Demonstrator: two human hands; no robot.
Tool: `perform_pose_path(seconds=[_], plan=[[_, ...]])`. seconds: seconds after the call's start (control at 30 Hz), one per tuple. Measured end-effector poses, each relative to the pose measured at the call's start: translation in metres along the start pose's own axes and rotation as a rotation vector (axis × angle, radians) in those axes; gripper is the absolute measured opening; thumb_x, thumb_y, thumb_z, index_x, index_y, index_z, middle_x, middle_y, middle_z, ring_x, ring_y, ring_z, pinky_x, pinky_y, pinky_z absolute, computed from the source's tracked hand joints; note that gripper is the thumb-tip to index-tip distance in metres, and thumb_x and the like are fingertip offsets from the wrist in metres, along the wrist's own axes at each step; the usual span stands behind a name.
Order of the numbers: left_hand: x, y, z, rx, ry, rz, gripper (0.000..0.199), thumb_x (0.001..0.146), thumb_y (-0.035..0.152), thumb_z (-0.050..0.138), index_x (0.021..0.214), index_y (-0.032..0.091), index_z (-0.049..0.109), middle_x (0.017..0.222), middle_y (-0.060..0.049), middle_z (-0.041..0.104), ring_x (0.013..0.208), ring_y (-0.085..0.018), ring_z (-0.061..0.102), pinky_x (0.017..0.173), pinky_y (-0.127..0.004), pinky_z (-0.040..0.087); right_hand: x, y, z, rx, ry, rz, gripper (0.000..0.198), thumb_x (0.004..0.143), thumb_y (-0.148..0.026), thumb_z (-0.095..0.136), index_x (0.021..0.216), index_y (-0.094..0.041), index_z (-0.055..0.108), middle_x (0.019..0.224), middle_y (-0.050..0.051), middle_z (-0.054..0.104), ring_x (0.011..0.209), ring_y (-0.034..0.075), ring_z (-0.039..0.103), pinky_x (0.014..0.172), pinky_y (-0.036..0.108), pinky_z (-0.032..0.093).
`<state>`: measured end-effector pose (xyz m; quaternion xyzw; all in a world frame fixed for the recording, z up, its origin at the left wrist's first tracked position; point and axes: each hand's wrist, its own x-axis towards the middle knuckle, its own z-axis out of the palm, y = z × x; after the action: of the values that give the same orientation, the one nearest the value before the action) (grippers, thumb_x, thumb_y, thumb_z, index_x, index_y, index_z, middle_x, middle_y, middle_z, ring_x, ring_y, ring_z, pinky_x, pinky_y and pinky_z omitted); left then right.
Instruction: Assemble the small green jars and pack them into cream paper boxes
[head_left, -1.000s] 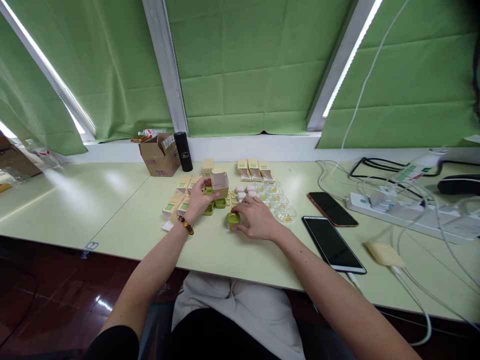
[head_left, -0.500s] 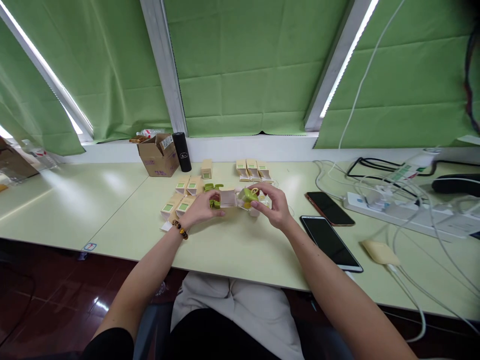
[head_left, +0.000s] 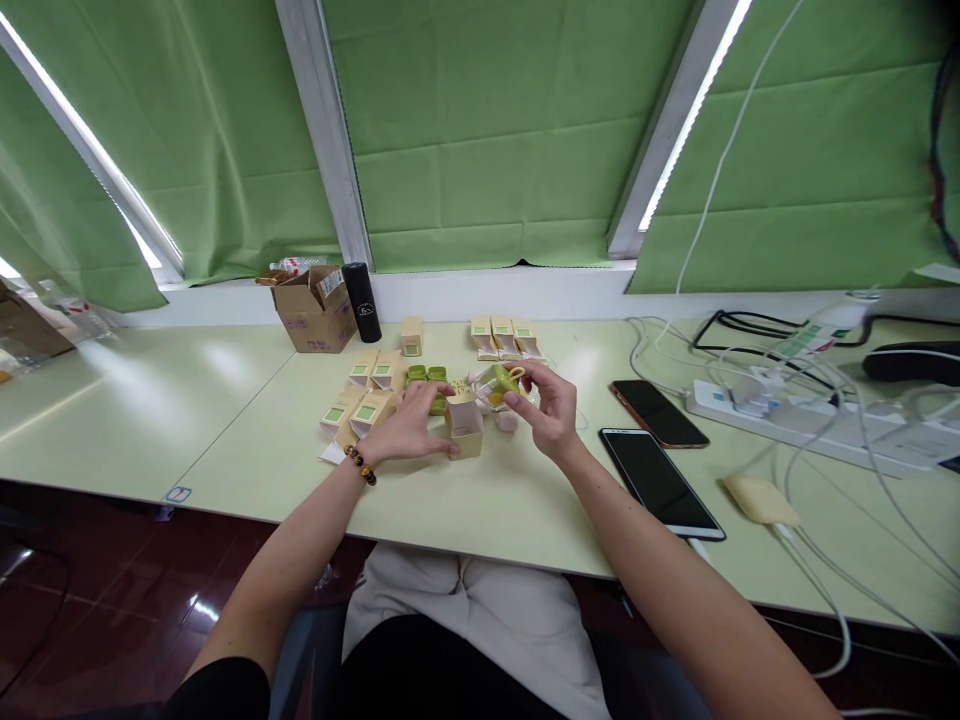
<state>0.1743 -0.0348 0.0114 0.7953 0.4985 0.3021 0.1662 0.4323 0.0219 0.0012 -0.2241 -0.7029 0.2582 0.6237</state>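
My left hand (head_left: pixel 411 422) grips a small cream box (head_left: pixel 466 440) from its left side. The box stands upright on the table with its top open. In my right hand (head_left: pixel 549 405) is a small green and yellow item with a yellow loop (head_left: pixel 501 383), pinched between thumb and fingers just above and right of the box. Its exact kind is too small to make out. Small green pieces (head_left: pixel 427 374) lie behind my left fingers. Under the right hand sits a small whitish block (head_left: pixel 508 422).
Several small cream boxes with green labels (head_left: pixel 373 408) stand on the left, and more boxes (head_left: pixel 503 335) at the back. A cardboard carton (head_left: pixel 319 318) and black cylinder (head_left: pixel 362 303) are at back left. Phones (head_left: pixel 661 485), a power strip (head_left: pixel 795 425) and tangled cables occupy the right.
The small box has gone from lying sideways in my left hand to upright on the table. My right hand has drawn the green and yellow item slightly away from it.
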Motion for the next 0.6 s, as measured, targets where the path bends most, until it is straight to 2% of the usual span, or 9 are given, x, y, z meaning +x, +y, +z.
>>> perform_pose_path(seconds=[0.07,0.13,0.2,0.27,0.33,0.43,0.6], plan=[[-0.001,-0.001,0.0,-0.085,0.139,0.111,0.056,0.085,0.048,0.086,0.128,0.024,0.06,0.137,-0.014,0.061,0.135,-0.033,0.054,0.117,-0.05,0.045,0.0,0.001,0.001,0.014,0.014,0.032,0.038,0.088,-0.057,0.078,0.11,-0.025,0.078,0.101,0.007,0.075,0.083,0.023,0.061,0.073,0.039,0.047],[-0.001,0.0,0.0,-0.137,0.251,0.224,0.031,0.096,0.042,0.075,0.118,0.023,0.065,0.133,-0.013,0.061,0.133,-0.029,0.057,0.117,-0.048,0.047,-0.001,0.002,0.002,0.027,0.023,0.056,0.039,0.088,-0.057,0.078,0.109,-0.025,0.078,0.103,0.007,0.075,0.081,0.022,0.061,0.071,0.038,0.047],[-0.002,0.0,0.0,-0.121,0.28,0.292,0.017,0.1,0.038,0.071,0.105,0.022,0.072,0.133,-0.013,0.061,0.132,-0.028,0.059,0.116,-0.047,0.048,-0.001,0.001,0.002,0.048,0.022,0.073,0.038,0.087,-0.057,0.079,0.109,-0.025,0.078,0.105,0.008,0.075,0.082,0.022,0.062,0.069,0.037,0.048],[-0.003,0.001,0.002,-0.065,0.246,0.298,0.016,0.101,0.036,0.069,0.1,0.022,0.078,0.136,-0.013,0.063,0.133,-0.028,0.06,0.115,-0.047,0.05,-0.001,-0.002,0.003,0.073,0.016,0.095,0.038,0.087,-0.057,0.08,0.108,-0.025,0.078,0.107,0.008,0.074,0.086,0.022,0.064,0.065,0.035,0.049],[-0.002,0.001,0.006,-0.019,0.231,0.257,0.017,0.101,0.034,0.069,0.104,0.024,0.081,0.135,-0.013,0.068,0.131,-0.029,0.064,0.114,-0.049,0.051,-0.002,-0.004,0.005,0.085,0.003,0.109,0.04,0.087,-0.059,0.08,0.109,-0.025,0.078,0.109,0.009,0.073,0.091,0.024,0.066,0.062,0.033,0.05],[-0.001,0.001,0.012,-0.002,0.255,0.18,0.02,0.101,0.034,0.069,0.111,0.023,0.081,0.129,-0.012,0.076,0.123,-0.029,0.071,0.112,-0.05,0.052,-0.005,-0.008,0.008,0.08,-0.028,0.095,0.043,0.088,-0.061,0.078,0.112,-0.025,0.077,0.11,0.01,0.072,0.096,0.025,0.067,0.059,0.031,0.052],[0.003,0.0,0.017,-0.06,0.275,0.111,0.028,0.097,0.033,0.071,0.121,0.021,0.078,0.125,-0.011,0.079,0.12,-0.029,0.072,0.11,-0.048,0.054,-0.009,-0.014,0.016,0.081,-0.098,0.067,0.039,0.095,-0.057,0.074,0.118,-0.025,0.075,0.114,0.011,0.071,0.094,0.024,0.068,0.057,0.03,0.052]])
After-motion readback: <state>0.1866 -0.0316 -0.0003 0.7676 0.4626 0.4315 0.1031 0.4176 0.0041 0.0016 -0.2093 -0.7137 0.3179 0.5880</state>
